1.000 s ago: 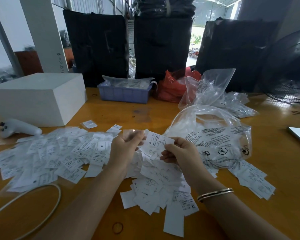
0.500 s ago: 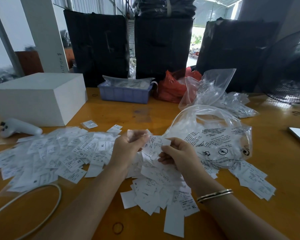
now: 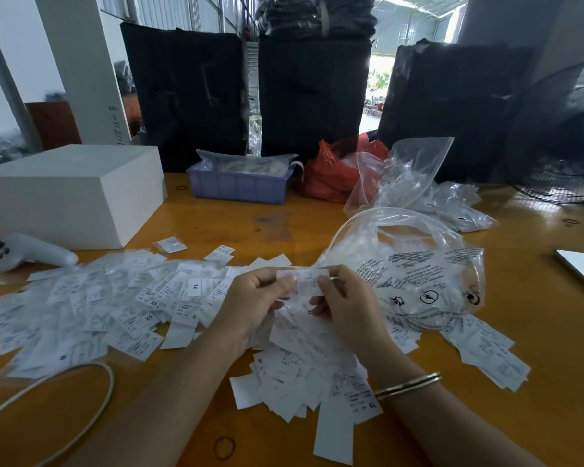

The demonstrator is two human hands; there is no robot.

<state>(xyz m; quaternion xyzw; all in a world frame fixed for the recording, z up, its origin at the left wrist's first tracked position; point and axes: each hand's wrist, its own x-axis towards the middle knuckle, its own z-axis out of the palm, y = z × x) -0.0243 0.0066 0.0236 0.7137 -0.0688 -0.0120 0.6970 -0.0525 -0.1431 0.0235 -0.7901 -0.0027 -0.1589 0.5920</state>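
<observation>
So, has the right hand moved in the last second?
Yes, slightly: the right hand has edged left, away from the printed clear bag and toward the left hand, both pinching one label.

Bare wooden table (image 3: 216, 224) runs open across the middle of the frame. A white box (image 3: 71, 193) blocks the left, a blue tray (image 3: 240, 188) the centre back, clear bags (image 3: 418, 274) the right; loose labels (image 3: 98, 308) carpet the lower left.

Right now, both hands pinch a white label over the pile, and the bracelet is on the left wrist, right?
No, the bracelet is on the right wrist, as the head view shows. The left hand and right hand do pinch a white label over the pile.
</observation>
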